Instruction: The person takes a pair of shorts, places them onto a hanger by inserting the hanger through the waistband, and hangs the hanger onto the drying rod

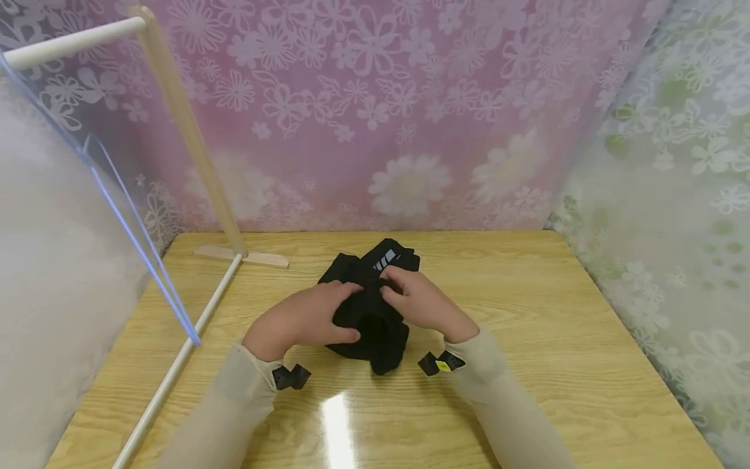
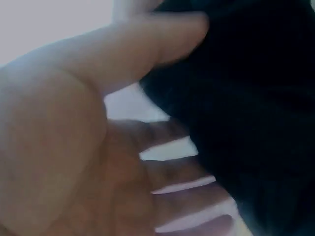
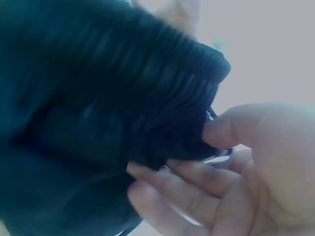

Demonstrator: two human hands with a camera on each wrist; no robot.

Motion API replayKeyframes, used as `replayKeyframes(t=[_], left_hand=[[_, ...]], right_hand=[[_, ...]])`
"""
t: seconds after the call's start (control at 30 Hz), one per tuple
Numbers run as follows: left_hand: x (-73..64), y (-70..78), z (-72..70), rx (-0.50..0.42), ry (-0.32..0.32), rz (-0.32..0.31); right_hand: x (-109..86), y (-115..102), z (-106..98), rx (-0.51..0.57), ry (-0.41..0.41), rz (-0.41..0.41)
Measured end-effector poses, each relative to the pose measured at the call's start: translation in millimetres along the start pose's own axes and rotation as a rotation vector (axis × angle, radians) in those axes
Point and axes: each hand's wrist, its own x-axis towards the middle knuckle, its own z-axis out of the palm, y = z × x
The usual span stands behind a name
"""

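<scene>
A bunched black garment with white stripes on one part lies on the table between both hands. The right wrist view shows its gathered elastic waistband and a thin dark cord near the edge. My right hand pinches the waistband edge between thumb and fingers. On the garment's left side is my left hand, thumb and fingers spread apart. In the left wrist view, its thumb lies against the black cloth, while the straight fingertips are partly hidden by it. Which garment it is cannot be told for sure.
At left stands a wooden rack with an upright post, a foot and a white lower bar. A blue loop of cord hangs from its top bar. Flowered cloth walls the wooden table behind and at right.
</scene>
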Motion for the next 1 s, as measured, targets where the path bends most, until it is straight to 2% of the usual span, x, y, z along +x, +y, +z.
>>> replayKeyframes(t=[0.07, 0.1, 0.23, 0.37, 0.6, 0.7, 0.87, 1.0], left_hand=[[-0.6, 3.5, 3.1, -0.037, -0.050, -0.053], [-0.3, 4.5, 4.7, -0.041, -0.053, -0.078], [2.5, 5.9, 5.3, 0.021, 0.017, -0.122], [-0.3, 12.0, -2.6, 0.069, 0.079, -0.144], [-8.9, 15.3, -1.0, 0.019, 0.131, -0.192], [-9.6, 10.9, -2.2, -0.040, 0.212, -0.231], [-6.4, 6.6, -6.5, -0.187, 0.414, -0.306], [-2.4, 7.0, -7.1, -0.306, 0.500, -0.343]], right_hand=[[-0.8, -2, -1, 0.087, 0.031, -0.002], [-1.0, -3, -2, 0.114, 0.044, -0.008], [-1.2, -6, -2, 0.170, 0.078, -0.023], [-1.3, -8, -3, 0.196, 0.051, -0.022], [-1.8, -13, -2, 0.166, -0.005, -0.028], [-0.7, -12, -2, 0.141, 0.014, -0.031], [1.5, -10, 1, 0.121, 0.091, -0.034], [1.8, -12, 8, 0.113, 0.083, 0.015]])
